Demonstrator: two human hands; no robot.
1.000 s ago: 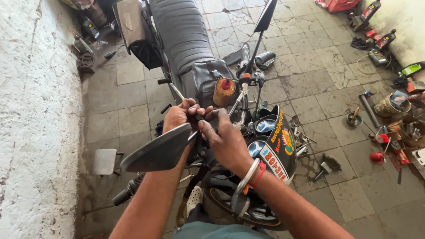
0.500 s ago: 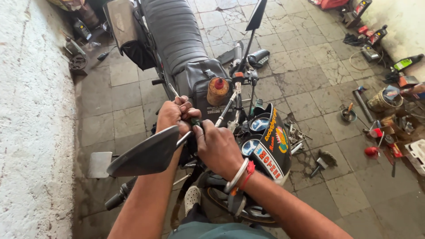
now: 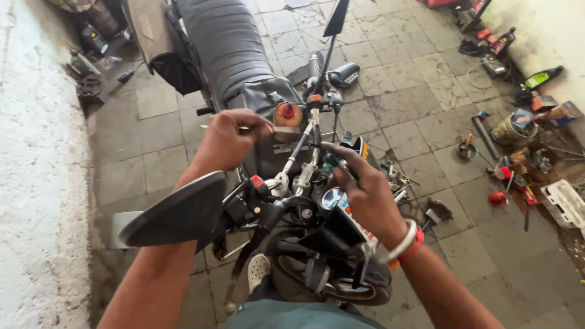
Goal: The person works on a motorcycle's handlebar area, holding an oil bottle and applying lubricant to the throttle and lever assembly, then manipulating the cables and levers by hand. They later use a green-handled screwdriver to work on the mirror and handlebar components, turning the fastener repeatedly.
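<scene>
I stand over the front of a motorcycle and look down on its handlebar. My left hand is closed around a slim metal tool, held over the tank just left of the orange-red fuel cap. To the right of the handlebar clamp, above the round gauge, my right hand grips a small green-handled tool. A white and a red bangle circle that wrist. The dark left mirror juts out below my left forearm.
A rough white wall runs along the left. Loose tools and parts litter the tiled floor on the right, with a white crate, a bucket and a green bottle. The right mirror sticks up on its stalk.
My hands were together at the middle of the handlebar; now they have parted, the left up toward the tank, the right off to the right.
</scene>
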